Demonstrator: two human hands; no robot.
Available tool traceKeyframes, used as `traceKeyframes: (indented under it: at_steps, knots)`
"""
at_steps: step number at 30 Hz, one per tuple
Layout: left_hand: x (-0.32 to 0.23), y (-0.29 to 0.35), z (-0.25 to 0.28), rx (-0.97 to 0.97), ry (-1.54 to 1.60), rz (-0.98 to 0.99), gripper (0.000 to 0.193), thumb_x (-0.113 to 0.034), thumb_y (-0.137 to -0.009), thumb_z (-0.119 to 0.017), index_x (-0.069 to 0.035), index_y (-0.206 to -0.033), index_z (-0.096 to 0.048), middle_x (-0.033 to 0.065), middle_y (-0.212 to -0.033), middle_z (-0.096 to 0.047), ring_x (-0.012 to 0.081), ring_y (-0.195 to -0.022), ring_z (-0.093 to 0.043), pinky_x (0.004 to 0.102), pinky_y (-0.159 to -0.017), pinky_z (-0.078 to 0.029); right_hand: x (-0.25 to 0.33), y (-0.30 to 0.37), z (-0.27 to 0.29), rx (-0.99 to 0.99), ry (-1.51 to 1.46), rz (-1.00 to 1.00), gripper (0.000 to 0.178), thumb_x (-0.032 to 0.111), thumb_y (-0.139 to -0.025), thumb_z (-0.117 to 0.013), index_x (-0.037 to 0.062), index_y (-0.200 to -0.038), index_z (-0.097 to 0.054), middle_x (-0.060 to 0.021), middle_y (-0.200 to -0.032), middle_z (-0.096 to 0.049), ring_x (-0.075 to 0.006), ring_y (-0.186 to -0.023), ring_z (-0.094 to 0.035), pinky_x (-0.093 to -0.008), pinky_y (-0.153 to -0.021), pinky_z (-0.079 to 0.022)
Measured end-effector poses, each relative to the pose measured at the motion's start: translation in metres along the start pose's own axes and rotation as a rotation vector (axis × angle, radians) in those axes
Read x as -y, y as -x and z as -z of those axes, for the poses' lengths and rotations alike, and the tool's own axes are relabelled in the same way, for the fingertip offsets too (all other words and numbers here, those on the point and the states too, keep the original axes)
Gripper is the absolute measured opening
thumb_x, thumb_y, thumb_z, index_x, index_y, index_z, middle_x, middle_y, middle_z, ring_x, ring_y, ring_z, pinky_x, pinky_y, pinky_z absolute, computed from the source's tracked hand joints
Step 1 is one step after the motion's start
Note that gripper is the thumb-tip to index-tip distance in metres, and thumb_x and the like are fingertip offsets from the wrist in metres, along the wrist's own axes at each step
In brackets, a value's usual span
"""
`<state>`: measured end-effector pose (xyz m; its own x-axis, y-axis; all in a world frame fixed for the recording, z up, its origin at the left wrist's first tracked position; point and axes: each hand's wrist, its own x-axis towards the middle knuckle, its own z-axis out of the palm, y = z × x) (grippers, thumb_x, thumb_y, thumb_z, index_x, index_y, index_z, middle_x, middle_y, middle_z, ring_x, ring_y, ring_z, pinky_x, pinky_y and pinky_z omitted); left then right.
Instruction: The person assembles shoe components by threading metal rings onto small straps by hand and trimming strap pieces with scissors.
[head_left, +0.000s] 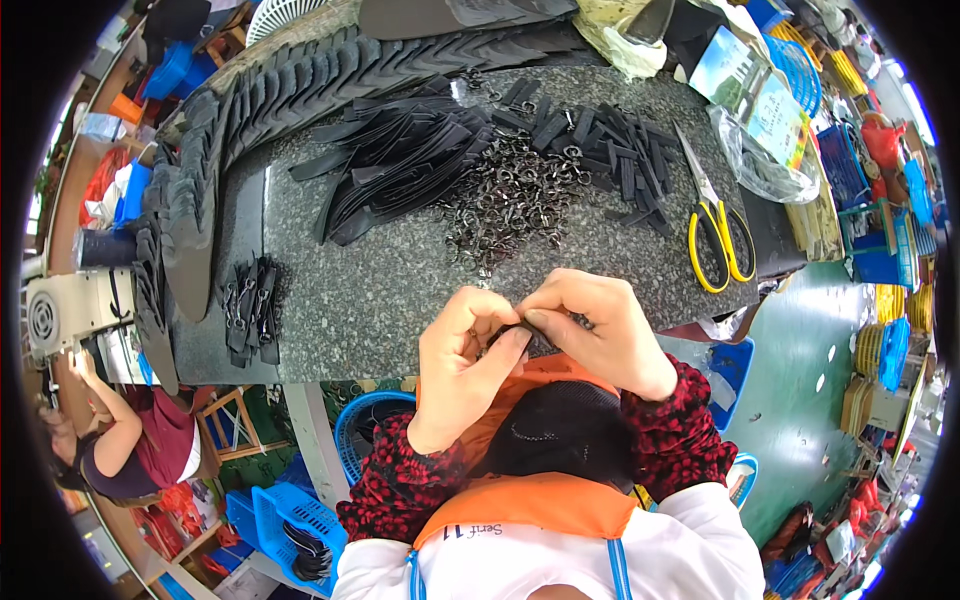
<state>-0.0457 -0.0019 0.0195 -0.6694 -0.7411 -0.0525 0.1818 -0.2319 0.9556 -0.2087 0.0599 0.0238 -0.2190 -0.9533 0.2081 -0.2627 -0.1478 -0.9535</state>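
Both hands meet at the near edge of the speckled stone table. My left hand and my right hand are closed, thumbs and fingertips pinching a small black strip between them. Most of that strip is covered by the fingers. Just beyond the hands lies a heap of dark metal swivel clasps. Left of the heap is a pile of long black strips; short black strips lie to its right. A small group of black strips with clasps attached rests at the table's left.
Yellow-handled scissors lie at the table's right. Rows of overlapping dark curved pieces line the far and left edges. A clear plastic bag sits far right. Blue baskets stand below left, and another person sits at the left.
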Motion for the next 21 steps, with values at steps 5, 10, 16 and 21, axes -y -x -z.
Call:
traceKeyframes:
  at_steps: [5,10,16,21]
  knots:
    - [-0.005,-0.005,-0.007,-0.034,-0.05,0.13,0.016,0.006,-0.088,-0.06,0.0,-0.102,-0.055,0.001,-0.082,-0.059,0.0038,-0.068,-0.055,0.017,-0.06,-0.044,-0.005,0.003,-0.006,-0.227,0.294,0.184,0.012,-0.005,-0.078,-0.066,0.002,-0.088,-0.063,-0.0113,-0.077,-0.06,-0.0265,-0.066,-0.062,-0.0331,-0.06,-0.05]
    - [0.007,-0.002,0.003,-0.153,-0.189,-0.028,0.012,0.003,-0.088,-0.062,0.002,-0.1,-0.06,0.0002,-0.084,-0.062,0.003,-0.071,-0.056,0.0173,-0.06,-0.044,0.002,0.003,-0.006,-0.169,0.466,0.344,0.028,0.009,-0.069,-0.077,0.0039,-0.092,-0.062,-0.0088,-0.088,-0.057,-0.0297,-0.078,-0.058,-0.0367,-0.065,-0.048]
    - [0.008,-0.003,0.002,-0.134,-0.407,-0.107,0.01,0.001,-0.087,-0.064,0.001,-0.097,-0.063,0.0027,-0.08,-0.063,0.0054,-0.07,-0.057,0.0211,-0.062,-0.045,-0.002,0.013,-0.011,-0.058,-0.068,-0.31,0.014,0.004,-0.08,-0.07,-0.0001,-0.088,-0.059,-0.0053,-0.082,-0.055,-0.0168,-0.071,-0.053,-0.0311,-0.064,-0.045]
    - [-0.005,-0.01,0.016,0.182,-0.402,0.024,0.012,0.002,-0.083,-0.066,0.002,-0.094,-0.065,0.0036,-0.078,-0.064,0.0084,-0.07,-0.058,0.0232,-0.065,-0.046,-0.01,0.012,0.005,0.004,0.035,-0.092,0.01,0.007,-0.089,-0.063,-0.0015,-0.088,-0.059,-0.0036,-0.079,-0.055,-0.0128,-0.071,-0.052,-0.0283,-0.064,-0.044]
